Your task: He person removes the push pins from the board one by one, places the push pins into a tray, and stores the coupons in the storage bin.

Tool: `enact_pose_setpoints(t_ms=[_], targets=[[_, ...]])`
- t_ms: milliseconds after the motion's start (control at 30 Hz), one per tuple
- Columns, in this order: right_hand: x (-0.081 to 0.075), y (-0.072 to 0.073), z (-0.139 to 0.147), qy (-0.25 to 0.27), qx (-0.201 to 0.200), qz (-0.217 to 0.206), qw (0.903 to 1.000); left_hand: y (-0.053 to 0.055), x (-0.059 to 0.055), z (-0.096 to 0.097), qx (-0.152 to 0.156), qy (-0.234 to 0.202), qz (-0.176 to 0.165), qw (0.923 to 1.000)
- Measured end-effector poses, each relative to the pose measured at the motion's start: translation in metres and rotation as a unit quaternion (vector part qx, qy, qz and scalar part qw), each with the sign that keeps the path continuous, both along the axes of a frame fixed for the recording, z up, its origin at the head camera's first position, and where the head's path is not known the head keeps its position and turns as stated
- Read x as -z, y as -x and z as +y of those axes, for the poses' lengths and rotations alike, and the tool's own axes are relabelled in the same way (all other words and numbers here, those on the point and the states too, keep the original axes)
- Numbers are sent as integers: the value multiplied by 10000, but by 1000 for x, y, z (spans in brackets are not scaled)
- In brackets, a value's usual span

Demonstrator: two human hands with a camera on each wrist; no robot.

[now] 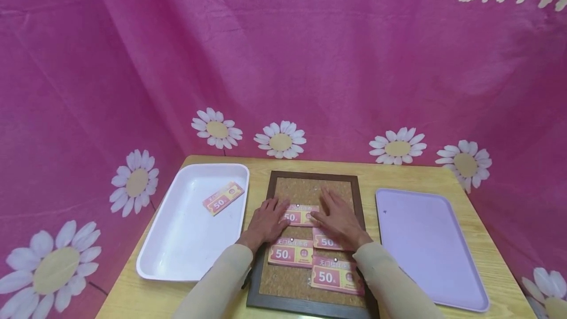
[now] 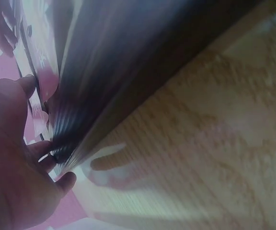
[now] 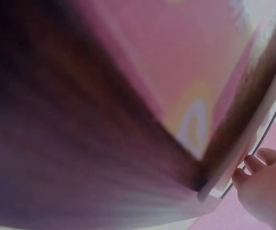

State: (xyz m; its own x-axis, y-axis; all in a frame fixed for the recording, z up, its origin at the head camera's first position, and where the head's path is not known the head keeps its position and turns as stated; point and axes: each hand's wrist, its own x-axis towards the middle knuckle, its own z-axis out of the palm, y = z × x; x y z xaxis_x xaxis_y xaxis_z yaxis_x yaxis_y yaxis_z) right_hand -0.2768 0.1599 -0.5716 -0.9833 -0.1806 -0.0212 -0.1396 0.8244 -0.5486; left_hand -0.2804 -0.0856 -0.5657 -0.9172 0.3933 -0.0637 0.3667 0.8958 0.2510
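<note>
A dark-framed cork board [image 1: 283,284] lies on the table with several pink-and-yellow "50" coupons on it. My left hand [image 1: 267,219] rests on its left side, thumb and fingertips at the left end of the uppermost coupon [image 1: 301,216]. From the other side, my right hand [image 1: 338,216] lies with fingers spread on the cork, thumb at that coupon's right end. Partly under the right hand is a second coupon [image 1: 325,240]. Lower down are a left coupon [image 1: 283,254] and a right coupon [image 1: 336,277]. Small pale round pin heads show at some coupons' top edges.
To the left stands a white tray [image 1: 177,240] with one loose coupon [image 1: 223,198] in it. A flat lilac tray [image 1: 425,245] lies to the right. The wooden table [image 1: 261,165] ends at a pink curtain [image 1: 328,87] printed with daisies.
</note>
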Motion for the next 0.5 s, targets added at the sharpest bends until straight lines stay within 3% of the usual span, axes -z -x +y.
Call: enact_pose_setpoints(t_ms=[500], targets=[[-4,-1,-12,234,3,-168,9996,2,5,3,-99,-56,174,9998]])
